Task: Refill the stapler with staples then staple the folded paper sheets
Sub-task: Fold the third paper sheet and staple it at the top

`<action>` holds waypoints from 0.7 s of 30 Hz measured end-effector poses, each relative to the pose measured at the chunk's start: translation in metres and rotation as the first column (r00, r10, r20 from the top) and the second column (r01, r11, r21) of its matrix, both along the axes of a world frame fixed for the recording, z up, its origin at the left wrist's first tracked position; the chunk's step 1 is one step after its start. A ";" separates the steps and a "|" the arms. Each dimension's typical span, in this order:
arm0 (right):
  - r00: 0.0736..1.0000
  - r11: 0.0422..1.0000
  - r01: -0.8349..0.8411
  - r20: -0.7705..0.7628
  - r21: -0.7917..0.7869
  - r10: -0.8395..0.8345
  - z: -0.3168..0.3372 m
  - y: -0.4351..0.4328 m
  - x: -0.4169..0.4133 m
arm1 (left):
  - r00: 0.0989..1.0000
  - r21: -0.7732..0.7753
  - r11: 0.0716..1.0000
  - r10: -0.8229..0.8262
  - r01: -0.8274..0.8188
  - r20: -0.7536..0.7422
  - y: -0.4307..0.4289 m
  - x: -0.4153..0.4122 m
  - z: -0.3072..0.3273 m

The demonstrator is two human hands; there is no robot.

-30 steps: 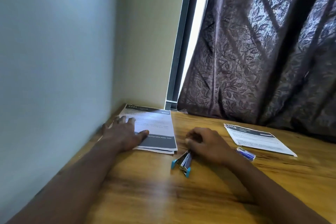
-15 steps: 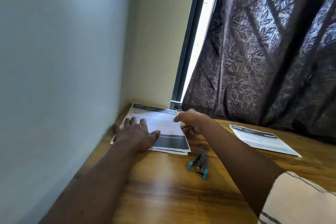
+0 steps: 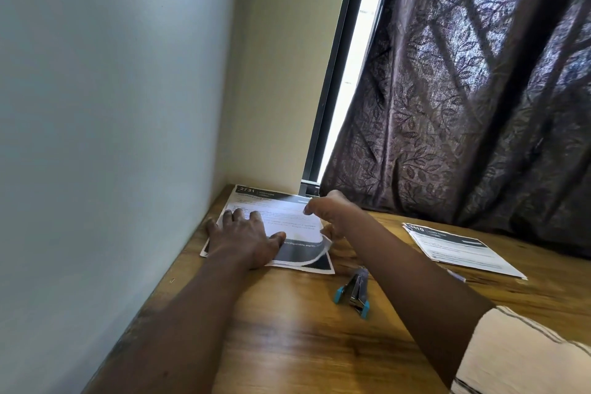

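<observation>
A stack of printed paper sheets [image 3: 281, 217] lies in the far left corner of the wooden table [image 3: 287, 339]. My left hand [image 3: 243, 238] presses flat on its near left part. My right hand [image 3: 332, 211] pinches the right edge of the top sheet and lifts it, so the sheet curls up off the one beneath. A small metal stapler [image 3: 353, 293] with blue ends lies opened on the table, just near of the papers and beside my right forearm, with neither hand on it.
A second set of printed sheets [image 3: 460, 249] lies at the right of the table. A wall [image 3: 105, 137] borders the table on the left. A dark patterned curtain [image 3: 463, 89] hangs behind, with a window gap beside it.
My right hand left the stapler, reached to the right edge of the paper stack and now lifts the top sheet. My left hand stays pressed on the papers.
</observation>
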State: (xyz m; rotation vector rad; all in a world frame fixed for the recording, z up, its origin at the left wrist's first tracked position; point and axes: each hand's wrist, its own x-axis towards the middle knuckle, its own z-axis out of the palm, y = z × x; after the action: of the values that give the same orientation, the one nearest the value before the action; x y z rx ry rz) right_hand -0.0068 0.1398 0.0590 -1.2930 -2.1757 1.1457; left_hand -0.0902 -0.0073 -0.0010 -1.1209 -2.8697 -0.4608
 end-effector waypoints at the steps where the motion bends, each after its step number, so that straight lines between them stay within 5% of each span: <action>1: 0.999 1.000 0.026 -0.041 -0.011 -0.027 -0.003 0.002 0.001 | 1.000 0.004 1.000 -0.001 0.001 0.002 0.000 0.000 0.000; 10: 0.957 0.992 0.096 -0.265 -0.088 -0.116 -0.024 0.010 0.010 | 1.000 0.041 0.999 0.001 -0.001 0.000 0.001 0.002 0.003; 17: 0.796 0.995 -0.061 -0.606 -0.076 0.003 -0.008 0.000 0.048 | 0.993 0.451 0.889 -0.033 0.079 -0.109 0.008 0.005 0.013; 21: 0.703 0.989 -0.087 -0.696 0.117 0.144 -0.002 -0.003 0.094 | 0.995 0.707 0.702 -0.091 0.085 -0.030 0.014 0.010 0.018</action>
State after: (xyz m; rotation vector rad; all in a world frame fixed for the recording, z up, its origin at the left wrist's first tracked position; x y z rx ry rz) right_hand 0.0873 0.1365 0.0569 -0.5263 -1.6938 1.3102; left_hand -0.0807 0.0069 0.0175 -1.0703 -2.2419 -1.4204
